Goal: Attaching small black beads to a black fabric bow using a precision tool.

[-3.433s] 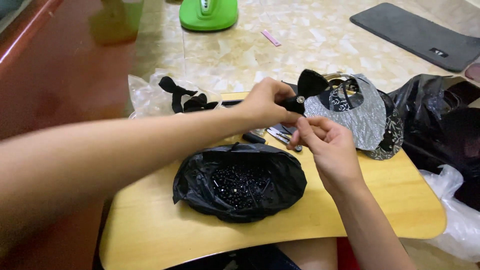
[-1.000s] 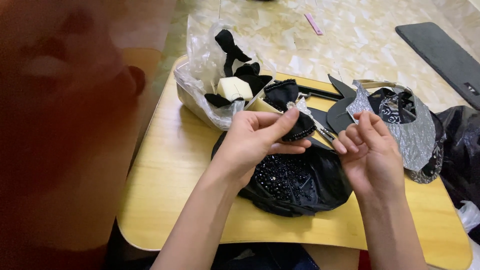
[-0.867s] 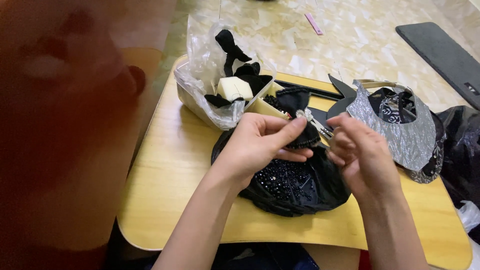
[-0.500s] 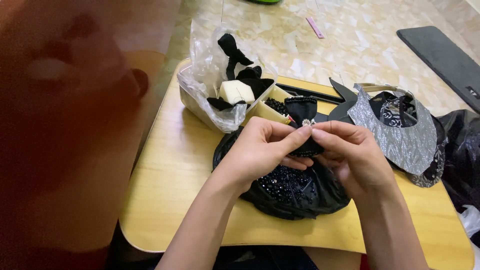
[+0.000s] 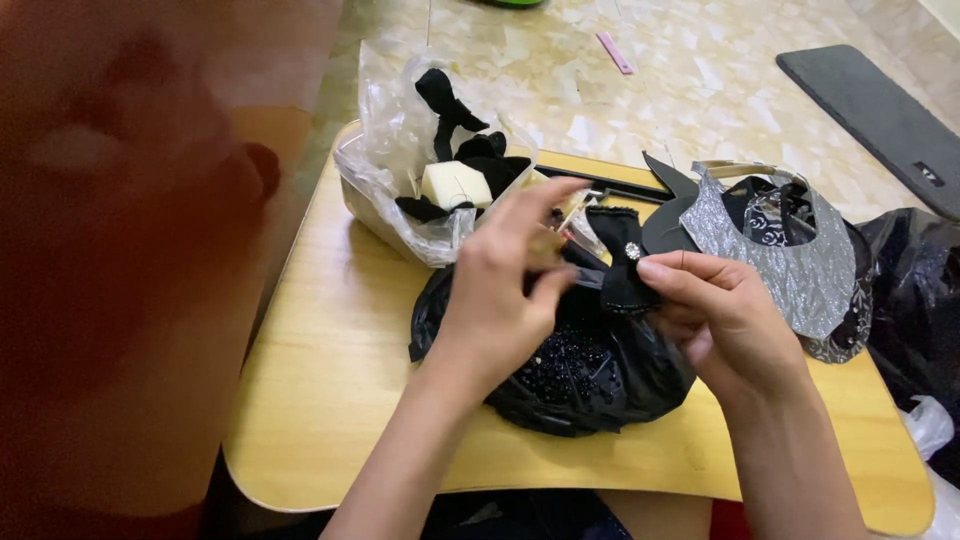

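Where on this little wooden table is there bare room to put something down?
Bare wood lies along the table's left side, below the clear bag and left of the black bag of beads. A narrow strip runs along the near edge. The middle and far right, by the silver cutouts, are crowded.

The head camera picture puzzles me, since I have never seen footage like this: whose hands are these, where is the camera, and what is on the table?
The camera sits on a person's head and looks down, so both hands are that person's own. There is no machine here. The right hand pinches a small black fabric bow with a shiny stone at its middle. The left hand is raised beside the bow, fingers curled; what it grips is too blurred to tell. Below them, on a small yellow wooden table, lies an open black plastic bag of dark beads. Behind it stands a clear plastic bag holding more black bows and a pale block. To the right lies a silver glittery cut-out piece. The reddish blur on the left is something too close to the lens to make out.
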